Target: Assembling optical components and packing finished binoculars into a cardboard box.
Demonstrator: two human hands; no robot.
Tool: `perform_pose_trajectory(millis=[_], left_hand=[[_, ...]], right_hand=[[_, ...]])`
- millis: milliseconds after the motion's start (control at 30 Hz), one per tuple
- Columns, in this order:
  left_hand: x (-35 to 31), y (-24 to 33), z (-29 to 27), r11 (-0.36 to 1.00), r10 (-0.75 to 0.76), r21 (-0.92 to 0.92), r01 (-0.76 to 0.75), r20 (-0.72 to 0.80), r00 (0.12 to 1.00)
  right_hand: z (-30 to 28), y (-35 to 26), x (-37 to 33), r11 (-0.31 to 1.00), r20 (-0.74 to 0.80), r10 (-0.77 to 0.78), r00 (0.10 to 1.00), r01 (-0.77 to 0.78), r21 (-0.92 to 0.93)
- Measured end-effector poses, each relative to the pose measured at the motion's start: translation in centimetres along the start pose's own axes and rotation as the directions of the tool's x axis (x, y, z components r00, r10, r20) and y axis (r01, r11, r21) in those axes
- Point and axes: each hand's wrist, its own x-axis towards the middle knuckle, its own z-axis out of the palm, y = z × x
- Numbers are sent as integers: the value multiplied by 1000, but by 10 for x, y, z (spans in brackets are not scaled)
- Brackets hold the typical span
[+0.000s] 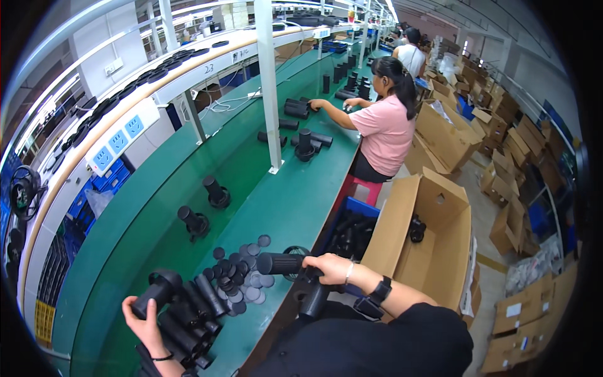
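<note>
My left hand (146, 323) is closed around a black tube with a flared collar (160, 290), raised over a pile of black tubes (182, 333). Between thumb and fingers of my right hand (331, 269) is a black ribbed cylinder (276, 263), which lies sideways over the bench's near edge. A spoked black ring shows just behind it; I cannot tell whether the two are joined. Below that hand hangs another dark tube-like part (313, 301), partly hidden by my wrist and sleeve. Loose dark round discs (251, 279) lie heaped between my hands.
Two black tubes stand on flared bases (213, 191) along the green bench (295, 201). A metal post (269, 94) rises from it. An open cardboard box (396, 235) and a blue bin (366, 210) of black parts are at my right. A co-worker (386, 129) sits farther along.
</note>
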Motion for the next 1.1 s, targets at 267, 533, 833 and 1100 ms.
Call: perform_pose_trajectory(millis=[267, 533, 833, 1100], left_hand=[[38, -29, -32, 995, -60, 73, 74, -183, 981], [111, -48, 68, 971, -54, 217, 97, -195, 979], [149, -147, 129, 723, -321, 620, 305, -90, 943], [132, -244, 119, 545, -414, 710, 445, -233, 880]], right_hand=[[-27, 6, 75, 993, 60, -105, 993, 108, -43], [-74, 37, 113, 999, -70, -33, 997, 34, 13], [-87, 85, 157, 998, -61, -59, 996, 57, -36], [-84, 54, 180, 995, -24, -81, 996, 80, -57]])
